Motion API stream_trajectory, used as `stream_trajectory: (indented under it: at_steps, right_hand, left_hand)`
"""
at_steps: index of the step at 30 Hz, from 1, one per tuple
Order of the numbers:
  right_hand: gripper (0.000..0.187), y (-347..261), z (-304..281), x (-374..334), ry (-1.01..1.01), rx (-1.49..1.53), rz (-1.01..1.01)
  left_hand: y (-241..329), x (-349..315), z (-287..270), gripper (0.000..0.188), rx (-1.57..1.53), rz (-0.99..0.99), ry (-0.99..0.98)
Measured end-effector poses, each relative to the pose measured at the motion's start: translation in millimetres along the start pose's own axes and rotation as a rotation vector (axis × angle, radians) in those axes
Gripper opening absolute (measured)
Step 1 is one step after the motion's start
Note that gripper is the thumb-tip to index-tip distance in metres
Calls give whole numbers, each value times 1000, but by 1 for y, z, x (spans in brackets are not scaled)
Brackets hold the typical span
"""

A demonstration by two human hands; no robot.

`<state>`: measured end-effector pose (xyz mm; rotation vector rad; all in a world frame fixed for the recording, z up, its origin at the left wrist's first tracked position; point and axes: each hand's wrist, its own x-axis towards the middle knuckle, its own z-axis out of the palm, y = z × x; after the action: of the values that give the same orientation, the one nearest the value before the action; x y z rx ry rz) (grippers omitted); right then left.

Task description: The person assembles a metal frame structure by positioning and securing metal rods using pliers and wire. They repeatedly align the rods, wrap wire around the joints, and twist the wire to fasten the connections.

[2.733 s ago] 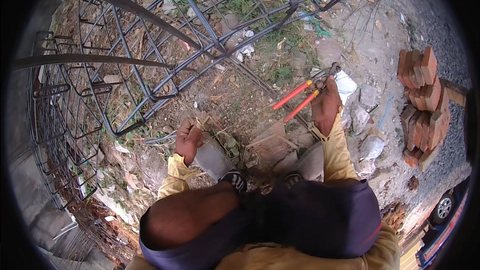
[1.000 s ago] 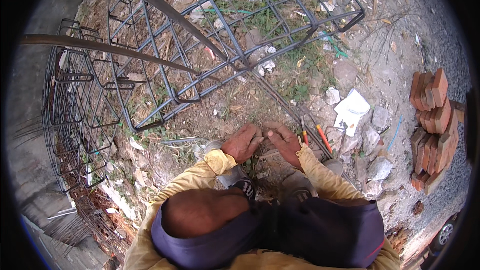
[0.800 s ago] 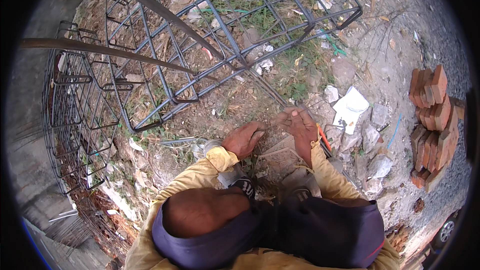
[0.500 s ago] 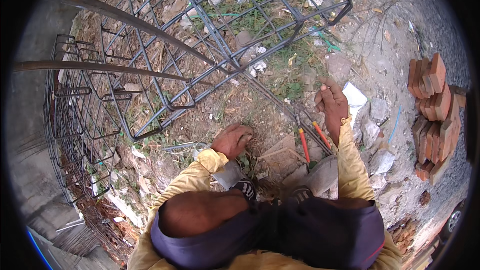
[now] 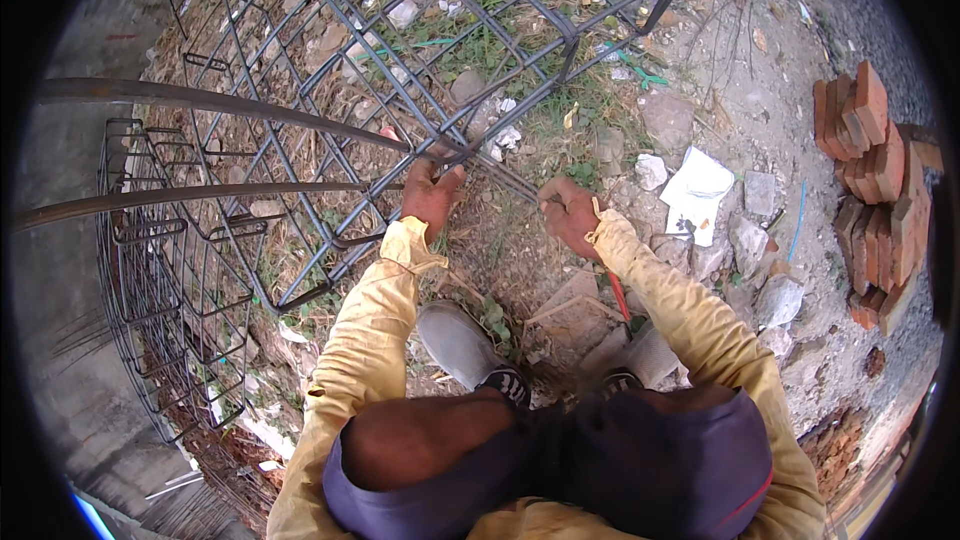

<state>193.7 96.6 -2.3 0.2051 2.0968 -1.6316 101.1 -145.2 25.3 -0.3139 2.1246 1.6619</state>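
Note:
A cage of tied steel rebar [image 5: 440, 130] lies across the ground ahead of me. My left hand [image 5: 430, 198] is closed at its near corner, fingers curled against a bar where several bars cross. My right hand [image 5: 570, 215] is beside the straight bars [image 5: 505, 178] that run out from that corner. Its fingers are bent and pressed together; whatever is in them is hidden. Under my right forearm, an orange handle [image 5: 618, 292] of a hand tool shows; the rest of the tool is covered.
Two thick, bent bars [image 5: 200, 100] cross the cage from the left. A second rebar cage [image 5: 150, 270] stands at left. Stacked red bricks [image 5: 870, 180] are at right. White paper [image 5: 697, 190], stones [image 5: 780, 300] and grass lie about; my shoes [image 5: 455, 335] rest on the rubble.
My left hand has moved forward to the cage corner and curled there. The right hand has swung left and nearer to the bars, and its forearm now covers most of the orange-handled tool.

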Motion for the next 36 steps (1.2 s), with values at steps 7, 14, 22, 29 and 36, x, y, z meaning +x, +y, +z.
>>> stream_trajectory:
  at_steps: [7, 14, 22, 29, 36]
  right_hand:
    - [13, 10, -9, 9, 38, 79, -42]
    - [15, 17, 10, 31, 156, 131, -20]
    - [11, -2, 43, 52, 222, 230, 44]
    - [11, 16, 74, 49, 286, 311, 19]
    - [12, 16, 86, 57, 250, 380, 32]
  left_hand:
    - [-17, 30, 7, 29, 16, -67, 0]
    - [-42, 44, -5, 23, 367, -52, 69]
    - [-56, 44, -19, 37, 403, -74, 11]
    - [17, 21, -1, 55, 254, -44, -164]
    - [16, 25, -7, 52, 291, 10, -199]
